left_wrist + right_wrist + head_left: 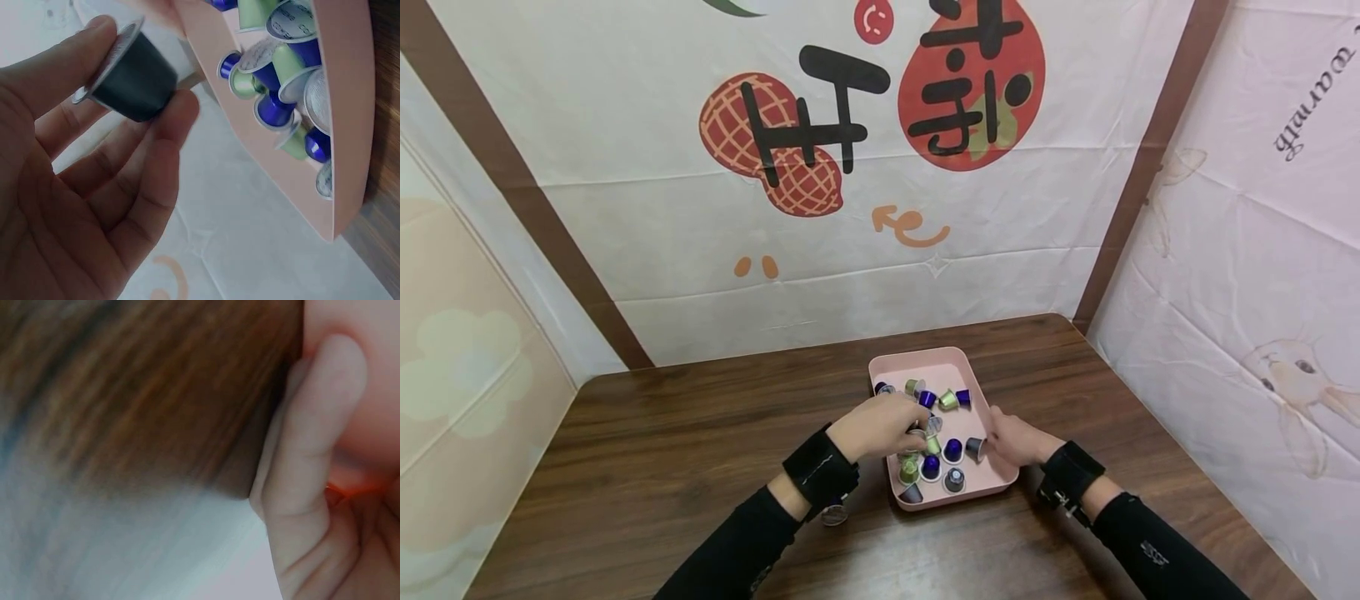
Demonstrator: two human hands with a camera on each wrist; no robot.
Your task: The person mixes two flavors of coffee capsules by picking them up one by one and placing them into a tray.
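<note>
In the left wrist view my left hand (94, 181) pinches a dark coffee capsule (134, 78) between thumb and fingers, its foil lid tilted toward the thumb. In the head view that hand (883, 423) is over the left side of a pink tray (992, 479), and the held capsule is hard to make out. Blue, green and grey coffee capsules lie scattered in the tray, including a blue one (952, 450) and a grey one (954, 479). My right hand (1018, 437) grips the tray's right edge; the right wrist view shows a digit (312, 425) against the pink wall.
Another capsule (834, 513) is on the brown wooden table (722, 425) beneath the left wrist, outside the tray. A printed white cloth (850, 308) hangs behind the table, with more cloth at both sides.
</note>
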